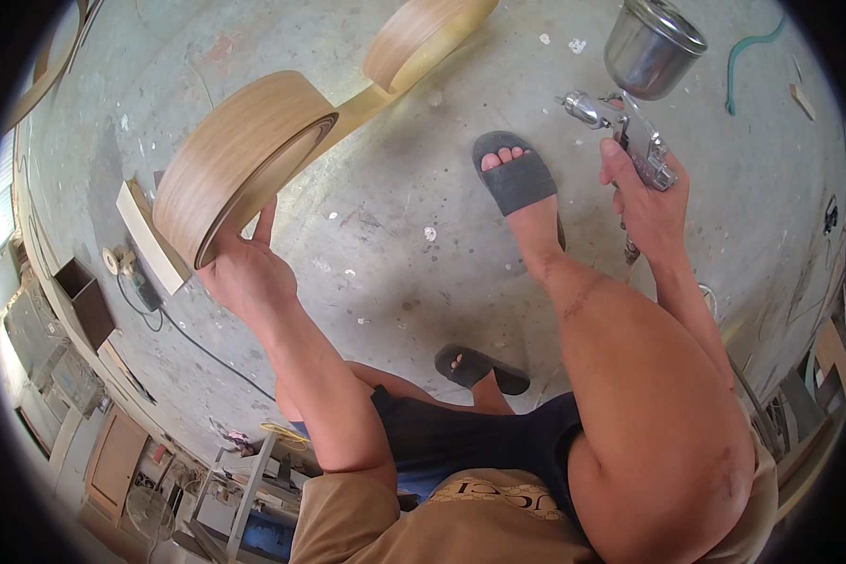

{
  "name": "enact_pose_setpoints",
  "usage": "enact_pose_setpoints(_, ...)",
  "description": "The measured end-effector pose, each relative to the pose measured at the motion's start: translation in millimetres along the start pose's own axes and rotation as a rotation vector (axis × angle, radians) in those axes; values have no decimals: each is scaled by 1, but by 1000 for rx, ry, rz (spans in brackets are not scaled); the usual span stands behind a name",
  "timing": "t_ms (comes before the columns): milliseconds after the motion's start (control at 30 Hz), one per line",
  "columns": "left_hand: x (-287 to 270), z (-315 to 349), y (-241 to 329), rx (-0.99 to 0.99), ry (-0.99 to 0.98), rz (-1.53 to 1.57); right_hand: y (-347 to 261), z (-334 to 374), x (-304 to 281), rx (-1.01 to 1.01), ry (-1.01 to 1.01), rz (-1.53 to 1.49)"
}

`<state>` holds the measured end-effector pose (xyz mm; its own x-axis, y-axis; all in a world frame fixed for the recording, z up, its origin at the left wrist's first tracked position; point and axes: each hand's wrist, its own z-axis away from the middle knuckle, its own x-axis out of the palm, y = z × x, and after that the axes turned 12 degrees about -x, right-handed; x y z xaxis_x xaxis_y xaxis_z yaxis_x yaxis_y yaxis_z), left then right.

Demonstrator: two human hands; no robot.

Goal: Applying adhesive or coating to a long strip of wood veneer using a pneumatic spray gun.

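My left hand (251,279) holds up a roll of wood-grain edge banding (235,150) at the left, gripping it from below and inside; most of its fingers are hidden by the roll. A pale, shiny strip runs from this roll to a looser coil (412,45) of the same banding at the top. My right hand (656,202) is wrapped round the handle of a metal spray gun (644,155). A silver paint cup (650,56) is mounted on the gun, whose nozzle points left toward the banding. The gap between the hands is wide.
My sandalled feet (517,183) stand on the stained concrete floor (395,273). At the left lie a pale board (152,237), a black cable (211,352) and a dark brown box (85,303). A green hose (735,70) lies at the upper right. A metal rack (240,498) stands at the lower left.
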<state>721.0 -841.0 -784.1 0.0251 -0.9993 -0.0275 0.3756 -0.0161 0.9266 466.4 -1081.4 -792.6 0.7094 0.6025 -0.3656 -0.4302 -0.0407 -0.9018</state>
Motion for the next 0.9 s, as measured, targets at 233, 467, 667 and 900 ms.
enact_pose_setpoints(233, -7, -2, 4, 12, 5, 2, 26, 6, 3, -43, 87, -59)
enact_pose_setpoints(467, -26, -20, -11, -53, -43, 143, 158, 7, -15, -29, 172, 19)
enact_pose_setpoints(667, -46, -31, -20, -67, -90, 258, 216, 15, -44, 88, 91, 180)
enact_pose_setpoints(900, -53, -34, -30, -151, -12, 326, 214, 62, -69, -95, 230, 291)
